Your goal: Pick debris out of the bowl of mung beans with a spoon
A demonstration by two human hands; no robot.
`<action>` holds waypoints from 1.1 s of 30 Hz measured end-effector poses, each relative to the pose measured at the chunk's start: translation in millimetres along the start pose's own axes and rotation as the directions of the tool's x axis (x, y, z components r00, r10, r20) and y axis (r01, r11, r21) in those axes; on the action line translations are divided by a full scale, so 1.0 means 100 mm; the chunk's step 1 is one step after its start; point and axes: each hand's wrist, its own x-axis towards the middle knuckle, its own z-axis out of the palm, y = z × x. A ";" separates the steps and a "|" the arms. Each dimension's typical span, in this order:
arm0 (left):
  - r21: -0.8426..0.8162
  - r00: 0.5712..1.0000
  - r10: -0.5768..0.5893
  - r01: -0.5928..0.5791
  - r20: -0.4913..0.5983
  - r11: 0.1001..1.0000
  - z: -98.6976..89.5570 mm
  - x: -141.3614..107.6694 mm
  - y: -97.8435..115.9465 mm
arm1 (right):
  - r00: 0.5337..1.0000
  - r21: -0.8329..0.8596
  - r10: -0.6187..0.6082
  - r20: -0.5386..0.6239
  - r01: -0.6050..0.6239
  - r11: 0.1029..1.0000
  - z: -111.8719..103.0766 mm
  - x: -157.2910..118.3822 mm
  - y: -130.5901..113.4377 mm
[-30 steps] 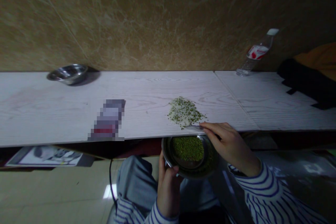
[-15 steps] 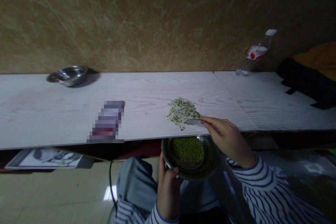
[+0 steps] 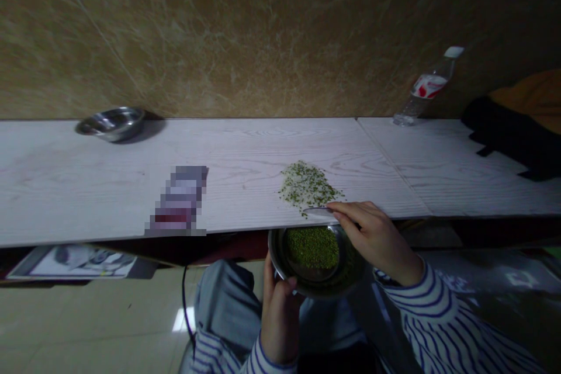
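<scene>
The thin, flat, greyish tool [image 3: 316, 211] is at the front of the white wood-grain tabletop [image 3: 245, 146], just beside the near side of the loose heap of white and green grains [image 3: 307, 184]. You pinch it between the thumb and fingers of your right hand [image 3: 372, 234]. For what looks like scraping, I would advise short strokes with the tool laid low — so the grains slide and do not jump — and only few of them at one time. Its free tip points to your left, and its long axis runs nearly along the front edge; whether it touches the wood, I cannot tell. Below this edge, your left hand [image 3: 280, 318] grips the round, shiny steel bowl [image 3: 322, 291], thumb at the rim; small green grains [image 3: 312, 248] lie inside. It would be good to hold this rim close under the edge. Farther away stand a second, shallow steel bowl [image 3: 111, 124], to the left, and a clear plastic bottle with white cap [image 3: 425, 86], to the right.
</scene>
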 end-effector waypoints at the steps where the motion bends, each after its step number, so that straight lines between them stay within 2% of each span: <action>1: -0.001 1.000 0.000 0.000 0.005 1.000 0.00 -0.01 0.01 | 1.000 0.003 -0.001 0.003 0.001 1.000 0.00 0.00 0.00; 5: -0.002 1.000 0.004 -0.004 0.018 1.000 0.01 -0.03 0.03 | 0.999 0.026 -0.023 0.023 0.022 0.999 0.02 0.01 -0.02; 14: -0.023 0.999 0.014 -0.015 -0.036 1.000 -0.01 0.01 -0.01 | 0.999 0.047 -0.042 0.024 0.041 0.998 -0.01 -0.01 -0.03; 24: -0.008 1.000 -0.002 0.002 -0.019 1.000 -0.01 0.02 0.00 | 0.996 0.086 -0.069 0.063 0.063 0.994 -0.01 0.03 -0.13; 33: 0.009 1.000 -0.002 0.002 -0.022 1.000 -0.01 0.03 0.00 | 0.999 0.021 -0.018 0.035 0.017 1.000 0.01 0.03 -0.12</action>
